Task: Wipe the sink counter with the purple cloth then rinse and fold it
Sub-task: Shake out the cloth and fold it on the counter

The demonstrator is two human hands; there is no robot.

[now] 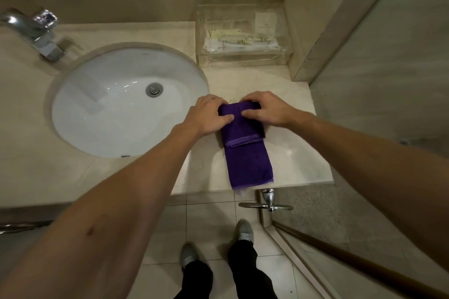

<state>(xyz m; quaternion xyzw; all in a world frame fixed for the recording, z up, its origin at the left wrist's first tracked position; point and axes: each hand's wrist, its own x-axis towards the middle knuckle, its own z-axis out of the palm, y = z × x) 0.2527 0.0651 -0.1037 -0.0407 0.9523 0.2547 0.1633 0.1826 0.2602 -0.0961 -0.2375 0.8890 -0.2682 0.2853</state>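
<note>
— Left hand (209,114) and right hand (264,109), both down on the far end of the purple cloth (245,153); fingers curled over the folded edge, thumbs pressing on top. Pinching it, by the look, each on its own side.

— And the cloth?

— Lying on the marble sink counter (303,153), right of the white basin (109,104), as a long narrow strip. Far half already doubled back over itself; near end reaching the counter's front edge and hanging slightly over it.

— Likely handling?

— Soft and limp, probably damp, so a bit heavier and clingier than dry. No stiffness to hold a crease; bound to sag or spring open once let go.

— Where to take hold?

— At the two corners of the folded edge, much as now. Then flat palms to smooth the layers down. Worth keeping well short of the clear amenity box (243,39) behind.

— Stage of the task?

— Folding, seemingly close to done.
</note>
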